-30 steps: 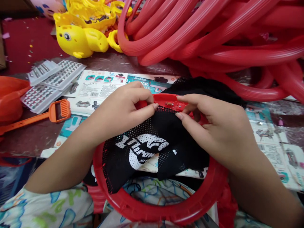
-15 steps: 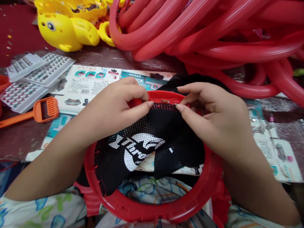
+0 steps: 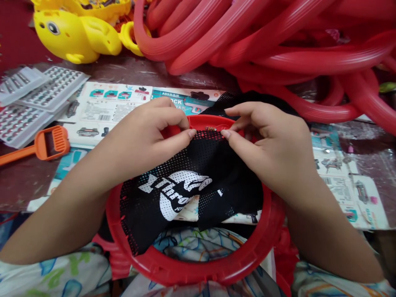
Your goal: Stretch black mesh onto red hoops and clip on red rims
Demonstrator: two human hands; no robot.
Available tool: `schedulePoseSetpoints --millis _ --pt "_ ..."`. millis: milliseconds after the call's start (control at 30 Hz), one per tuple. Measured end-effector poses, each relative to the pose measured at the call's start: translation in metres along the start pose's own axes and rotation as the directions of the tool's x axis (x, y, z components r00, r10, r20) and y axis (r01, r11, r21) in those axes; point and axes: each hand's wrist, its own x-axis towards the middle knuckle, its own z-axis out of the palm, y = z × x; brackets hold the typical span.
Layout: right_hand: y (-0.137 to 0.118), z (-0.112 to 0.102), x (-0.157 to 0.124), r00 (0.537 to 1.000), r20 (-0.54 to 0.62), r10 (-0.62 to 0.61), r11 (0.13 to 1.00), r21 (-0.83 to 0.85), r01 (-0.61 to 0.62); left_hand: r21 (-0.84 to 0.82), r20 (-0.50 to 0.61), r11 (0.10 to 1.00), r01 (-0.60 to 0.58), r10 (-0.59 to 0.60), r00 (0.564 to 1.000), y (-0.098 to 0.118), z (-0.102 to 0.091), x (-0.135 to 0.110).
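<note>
Fingertips have drawn closer together along the far rim of the red ring (image 3: 198,270). The left hand (image 3: 145,136) and right hand (image 3: 272,144) each pinch the edge of the black mesh (image 3: 201,165) against that rim, and the ring lies at the near edge of the surface (image 3: 27,181).

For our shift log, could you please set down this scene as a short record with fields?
left hand: pinches the top edge of the mesh net at the far rim of the red hoop
right hand: pinches the same edge, close beside the left fingertips
net: black, white printed logo, lying across the hoop, loose at lower right
hoop position: over the person's lap
behind: pile of red hoops, yellow toy
left side: orange tool, grey blister trays
underneath: printed cards
</note>
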Motion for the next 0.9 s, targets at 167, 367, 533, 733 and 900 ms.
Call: schedulePoseSetpoints --millis 167,367,533,733,900 --pt "-0.004 -0.01 0.0 0.993 -0.095 -0.074 0.991 -0.12 0.062 0.02 -0.03 0.998 0.066 -0.065 0.997 0.0 -0.006 -0.001" --pt "-0.019 -0.029 -0.009 0.98 0.199 -0.012 1.0 0.006 0.011 -0.021 -0.297 0.988 0.15 -0.149 0.943 0.004 -0.022 -0.008" --pt "-0.026 -0.024 -0.012 0.878 0.478 -0.021 1.0 0.014 0.016 -0.035 -0.258 0.974 0.225 -0.226 0.939 0.009 -0.027 -0.011" --pt "-0.026 -0.018 -0.011 0.88 0.465 -0.094 0.994 0.098 0.054 -0.113 -0.145 0.975 0.194 -0.209 0.967 0.0 -0.03 -0.01" --pt "-0.028 -0.016 -0.01 0.949 0.291 -0.124 0.968 0.247 0.05 -0.216 0.256 0.969 0.121 -0.064 0.965 -0.022 -0.039 -0.005"
